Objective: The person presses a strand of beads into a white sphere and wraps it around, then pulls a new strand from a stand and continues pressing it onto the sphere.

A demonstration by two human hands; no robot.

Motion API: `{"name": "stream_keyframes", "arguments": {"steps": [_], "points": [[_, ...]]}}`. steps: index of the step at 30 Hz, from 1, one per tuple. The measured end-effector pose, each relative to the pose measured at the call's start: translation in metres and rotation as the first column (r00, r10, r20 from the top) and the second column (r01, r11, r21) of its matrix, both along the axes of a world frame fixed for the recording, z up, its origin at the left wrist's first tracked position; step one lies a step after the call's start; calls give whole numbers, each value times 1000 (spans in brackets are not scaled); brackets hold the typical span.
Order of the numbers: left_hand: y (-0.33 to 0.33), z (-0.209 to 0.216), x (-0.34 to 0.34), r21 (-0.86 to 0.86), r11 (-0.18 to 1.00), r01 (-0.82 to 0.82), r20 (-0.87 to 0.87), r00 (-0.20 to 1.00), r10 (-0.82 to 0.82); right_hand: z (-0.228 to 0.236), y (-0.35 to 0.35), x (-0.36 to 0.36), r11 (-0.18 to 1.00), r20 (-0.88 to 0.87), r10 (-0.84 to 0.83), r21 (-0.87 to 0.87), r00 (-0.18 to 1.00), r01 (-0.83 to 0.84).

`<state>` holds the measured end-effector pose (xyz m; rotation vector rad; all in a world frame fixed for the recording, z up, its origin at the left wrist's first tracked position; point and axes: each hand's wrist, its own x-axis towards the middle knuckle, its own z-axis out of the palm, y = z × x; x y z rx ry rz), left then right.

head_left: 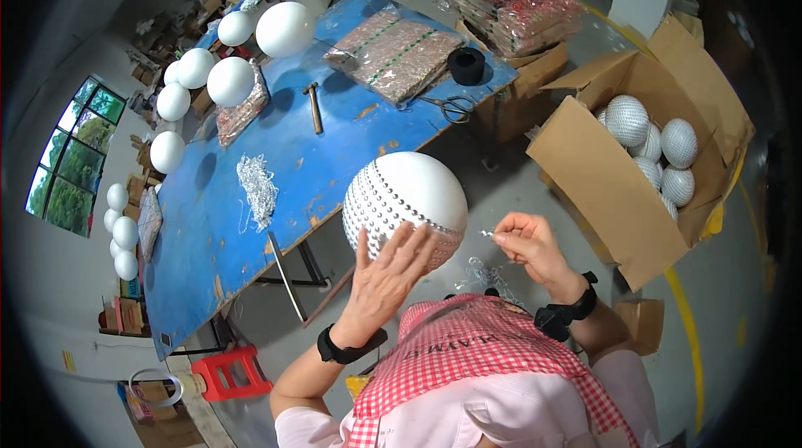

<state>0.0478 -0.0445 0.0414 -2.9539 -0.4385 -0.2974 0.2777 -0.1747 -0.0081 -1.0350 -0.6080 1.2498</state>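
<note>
A large white ball (430, 185), partly ringed with rows of silver beads, is in front of me, close to the near edge of the blue table. My left hand (386, 279) lies against its lower side with the fingers spread. To the right of the ball, my right hand (530, 249) is closed in a pinch on a silver bead strand (487, 234), whose short end sticks out past the fingertips. A tangle of silver strands (489, 274) hangs below, near my apron. What supports the ball underneath is hidden.
The blue table (288, 143) bears a heap of bead strands (257, 189), a hammer (313, 107), scissors (451, 107), black tape (466, 65) and bagged goods (388, 55). White balls (230, 80) hang around it. An open carton (614, 189) of beaded balls stands right; a red stool (232, 374) lower left.
</note>
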Motion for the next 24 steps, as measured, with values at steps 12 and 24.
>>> {"name": "stream_keyframes", "arguments": {"steps": [12, 24], "points": [[52, 10, -28, -601, 798, -45, 325, 898, 296, 0, 1, -2, 999, -112, 3, -34, 994, -7], [28, 1, 3, -317, 945, 80, 342, 939, 35, 13, 34, -45, 1000, 27, 2, 19, 1000, -2]]}}
